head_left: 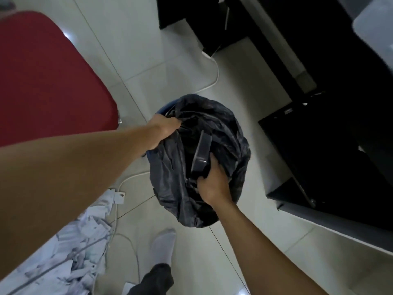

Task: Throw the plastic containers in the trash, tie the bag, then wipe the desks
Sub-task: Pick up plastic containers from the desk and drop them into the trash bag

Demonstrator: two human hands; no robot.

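A black trash bag (170,167) lines a blue bin (164,108) on the tiled floor in the middle of the head view. Inside its mouth a dark plastic container (202,150) stands on edge. My left hand (163,129) grips the bag's rim at the far left side. My right hand (212,184) grips the bag's near rim, its fingers curled over the plastic just below the container. What lies deeper in the bag is hidden.
A red chair seat (46,81) fills the left. Black desk furniture (319,135) stands at the right, with a translucent lid (376,35) on top. White cables (214,81) cross the floor. Crumpled paper scraps (63,252) lie at bottom left beside my socked foot (163,245).
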